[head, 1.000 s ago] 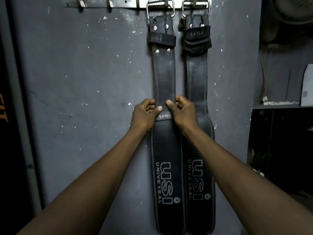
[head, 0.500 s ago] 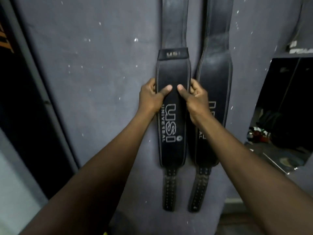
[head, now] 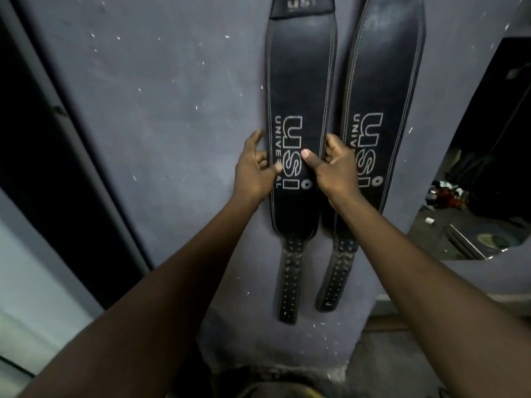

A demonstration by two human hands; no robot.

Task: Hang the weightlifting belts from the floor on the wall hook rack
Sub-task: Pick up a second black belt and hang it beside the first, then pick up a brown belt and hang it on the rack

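Two black leather weightlifting belts hang side by side against the grey wall, both printed with "USI UNIVERSAL". The left belt (head: 298,81) has my left hand (head: 254,168) on its left edge and my right hand (head: 334,170) on its right edge, thumbs pressed on the front over the logo. The right belt (head: 385,76) hangs untouched just beyond my right hand. Both belts end in narrow perforated straps low on the wall. The hook rack is above the frame and hidden.
A dark door frame (head: 71,168) runs down the left. A wall mirror (head: 488,168) on the right reflects a cluttered floor. The floor (head: 388,363) begins just below the strap ends.
Both hands have slid down the left belt from its narrow upper part to the wide logo section. My view has tilted down, so the rack and buckles have left the frame.
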